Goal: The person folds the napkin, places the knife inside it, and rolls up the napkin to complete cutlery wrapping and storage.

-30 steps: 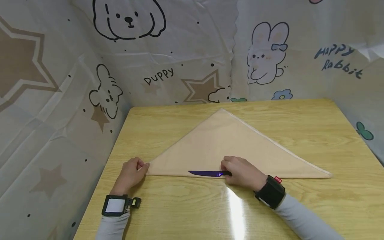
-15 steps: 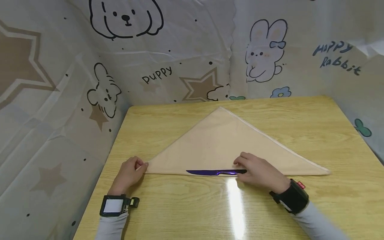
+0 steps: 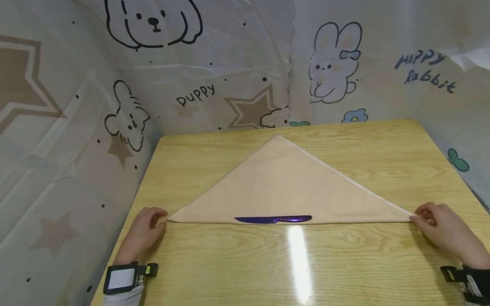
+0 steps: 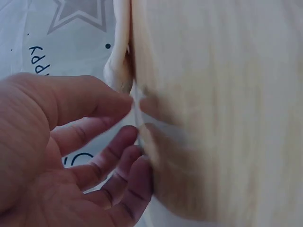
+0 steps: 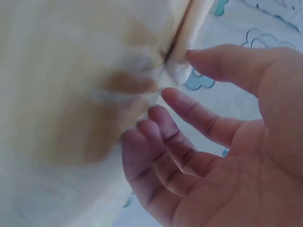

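A beige cloth (image 3: 275,182), folded into a triangle, lies flat on the wooden table with its long side toward me. Along that near edge rests a purple knife (image 3: 273,219), blade pointing left, with neither hand on it. My left hand (image 3: 139,233) is just off the cloth's left corner, fingers loosely bent and parted; the left wrist view shows the corner (image 4: 119,71) right beyond the thumb. At the opposite end is my right hand (image 3: 445,229), its thumb tip at the right corner (image 5: 179,71) and the other fingers relaxed and spread from the thumb.
The wooden table (image 3: 229,263) extends around the cloth and carries a bright light reflection near its front. Printed sheets (image 3: 229,51) with cartoon animals and stars hang behind it and along both sides.
My right hand has let go of the knife's handle, leaving it on the cloth, and moved right to the far corner. My left hand has shifted left, uncovering the left corner.
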The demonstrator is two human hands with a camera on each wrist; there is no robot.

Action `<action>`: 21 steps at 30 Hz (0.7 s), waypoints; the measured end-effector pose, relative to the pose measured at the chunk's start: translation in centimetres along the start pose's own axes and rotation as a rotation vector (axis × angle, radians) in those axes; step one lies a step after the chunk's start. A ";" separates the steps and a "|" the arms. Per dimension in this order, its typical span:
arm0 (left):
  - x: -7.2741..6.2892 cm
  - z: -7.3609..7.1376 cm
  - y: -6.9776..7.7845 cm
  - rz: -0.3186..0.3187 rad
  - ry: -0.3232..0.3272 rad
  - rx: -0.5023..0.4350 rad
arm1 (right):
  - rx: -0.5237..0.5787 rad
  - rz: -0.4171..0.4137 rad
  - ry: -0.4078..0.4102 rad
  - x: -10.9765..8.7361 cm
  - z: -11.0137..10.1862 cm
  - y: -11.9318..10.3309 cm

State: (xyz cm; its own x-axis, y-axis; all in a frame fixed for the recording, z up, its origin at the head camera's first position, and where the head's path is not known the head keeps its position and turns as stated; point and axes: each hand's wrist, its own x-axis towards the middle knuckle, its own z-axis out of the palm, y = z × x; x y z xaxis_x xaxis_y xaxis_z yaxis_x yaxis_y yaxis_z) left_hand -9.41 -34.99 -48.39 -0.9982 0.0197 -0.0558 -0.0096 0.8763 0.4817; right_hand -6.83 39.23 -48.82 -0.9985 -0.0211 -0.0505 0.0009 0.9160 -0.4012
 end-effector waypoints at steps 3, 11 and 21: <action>0.3 0.0 0.2 -0.015 0.003 0.004 | 0.032 0.040 -0.022 -0.4 0.1 0.8; 0.4 -0.4 1.2 0.024 0.056 -0.037 | 0.057 0.072 -0.052 -0.7 0.5 0.7; 2.0 -0.2 10.1 0.406 0.154 -0.194 | 0.055 0.048 -0.035 -0.6 0.8 0.7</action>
State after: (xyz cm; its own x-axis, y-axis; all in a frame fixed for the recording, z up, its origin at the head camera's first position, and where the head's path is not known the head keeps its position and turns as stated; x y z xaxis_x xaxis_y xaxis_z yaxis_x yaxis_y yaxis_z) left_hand -11.55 -26.20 -43.46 -0.9203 0.2581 0.2940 0.3874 0.7060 0.5929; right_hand -6.21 39.52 -49.79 -0.9948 0.0071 -0.1020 0.0523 0.8930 -0.4470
